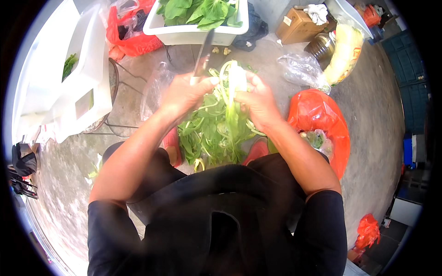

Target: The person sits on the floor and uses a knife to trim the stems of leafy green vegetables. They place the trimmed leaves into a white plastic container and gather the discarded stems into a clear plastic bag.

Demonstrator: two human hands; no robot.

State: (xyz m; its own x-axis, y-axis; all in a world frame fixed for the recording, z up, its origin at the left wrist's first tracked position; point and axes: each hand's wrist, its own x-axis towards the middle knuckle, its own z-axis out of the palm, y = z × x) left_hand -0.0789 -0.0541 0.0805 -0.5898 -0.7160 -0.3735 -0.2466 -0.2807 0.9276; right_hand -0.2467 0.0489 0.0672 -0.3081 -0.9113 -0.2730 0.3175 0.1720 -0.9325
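My left hand (184, 93) grips a knife (203, 51) by its handle, the blade pointing up and away from me. My right hand (259, 100) holds a leafy green vegetable (236, 82) with a pale, overexposed stalk. The left fingertips come close to its stems; whether they touch is unclear. Beneath both hands a heap of green leaves and stems (210, 129) lies on the floor between my red shoes. Beyond it stands a white plastic tub (197, 36) with broad green leaves inside.
To the left, white plastic bins (86, 69) stand over a round stool (113, 79). A red plastic bag (319, 107) sits at my right. Farther right are a clear bag (300, 69), a bottle of dark liquid (319, 48), a yellowish sack (345, 51) and a cardboard box (298, 26).
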